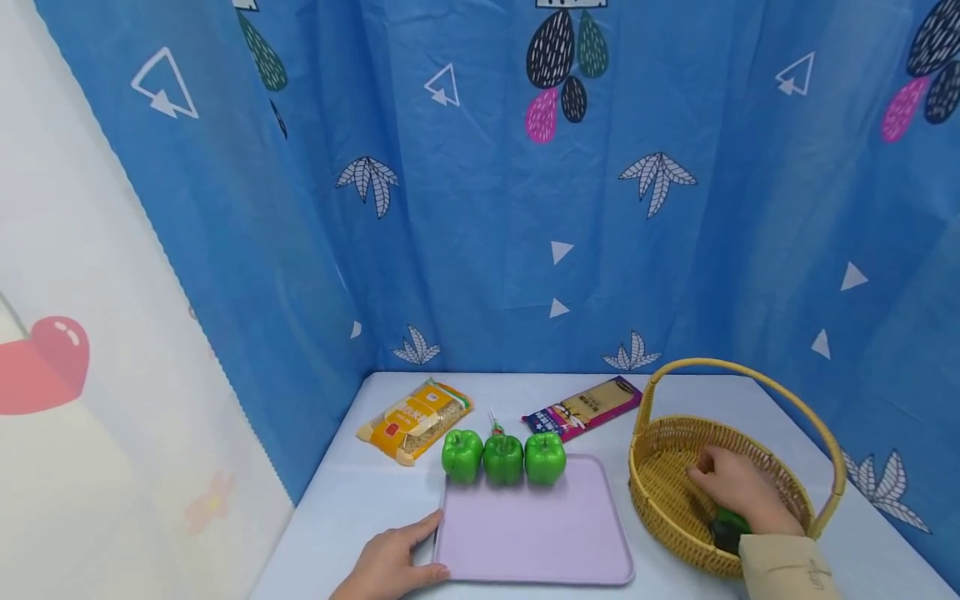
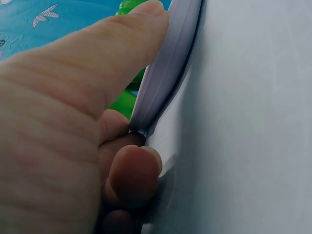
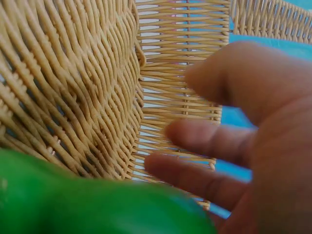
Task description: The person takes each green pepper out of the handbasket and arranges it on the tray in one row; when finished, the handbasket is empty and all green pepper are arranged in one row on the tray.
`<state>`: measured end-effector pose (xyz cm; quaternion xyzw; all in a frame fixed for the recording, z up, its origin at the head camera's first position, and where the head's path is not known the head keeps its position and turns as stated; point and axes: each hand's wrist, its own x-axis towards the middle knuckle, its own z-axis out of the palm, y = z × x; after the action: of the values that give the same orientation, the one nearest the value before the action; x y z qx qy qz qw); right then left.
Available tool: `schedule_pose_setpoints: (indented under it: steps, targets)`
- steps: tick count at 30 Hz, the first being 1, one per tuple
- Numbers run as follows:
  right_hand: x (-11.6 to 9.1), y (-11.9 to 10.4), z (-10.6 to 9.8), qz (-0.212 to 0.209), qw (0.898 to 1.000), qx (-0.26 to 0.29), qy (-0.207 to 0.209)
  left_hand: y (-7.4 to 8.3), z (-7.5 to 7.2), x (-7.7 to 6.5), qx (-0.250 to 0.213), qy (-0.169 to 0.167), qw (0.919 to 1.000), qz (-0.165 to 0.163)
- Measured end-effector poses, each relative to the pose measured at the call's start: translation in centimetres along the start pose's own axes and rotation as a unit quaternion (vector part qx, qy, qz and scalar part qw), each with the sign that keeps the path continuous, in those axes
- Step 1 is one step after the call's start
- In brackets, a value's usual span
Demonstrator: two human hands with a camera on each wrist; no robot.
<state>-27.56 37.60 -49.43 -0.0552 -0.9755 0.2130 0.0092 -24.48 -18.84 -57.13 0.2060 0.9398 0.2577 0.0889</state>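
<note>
In the head view my left hand (image 1: 393,560) touches the left edge of a pale purple tray (image 1: 536,537), thumb and index finger spread along it. The left wrist view shows the thumb (image 2: 131,36) against the tray's rim (image 2: 168,63). Three green bell peppers (image 1: 503,461) stand in a row at the tray's far edge. My right hand (image 1: 742,487) is inside a wicker basket (image 1: 648,508), its fingers loosely bent and holding nothing. Under that wrist lies a glossy green thing (image 3: 97,204), partly hidden, with a dark part showing in the head view.
A yellow packet (image 1: 420,417), seemingly dry pasta, lies at the back left. Behind the tray is a purple and tan packet (image 1: 588,408). A small red and green item (image 1: 497,427) shows behind the middle pepper. The basket's tall handle (image 1: 772,383) arches over it. Blue curtains (image 1: 480,250) hang behind the table.
</note>
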Motion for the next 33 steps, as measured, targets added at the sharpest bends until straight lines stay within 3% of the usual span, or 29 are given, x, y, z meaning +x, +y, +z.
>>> schedule_pose_setpoints:
  steps: [9, 15, 22, 28, 33]
  targets:
    - [-0.4, 0.5, -0.4, 0.071, 0.992, -0.043, -0.095, -0.1, -0.1, 0.1, 0.014, 0.014, 0.9997, 0.015]
    - [-0.4, 0.4, -0.5, 0.085, 0.990, -0.019, -0.107, 0.2, -0.1, 0.0, 0.012, 0.014, 0.9998, 0.012]
    - [-0.4, 1.0, -0.3, 0.043, 0.998, 0.040, -0.018, 0.6, -0.2, 0.1, 0.015, 0.012, 0.9997, 0.014]
    - [-0.1, 1.0, 0.0, 0.040, 0.991, 0.110, 0.065, 0.3, 0.1, 0.0, 0.015, 0.018, 0.9996, 0.016]
    - [-0.3, 0.8, 0.2, 0.040, 0.988, 0.125, 0.082, 0.0, 0.2, 0.0, 0.015, 0.021, 0.9995, 0.018]
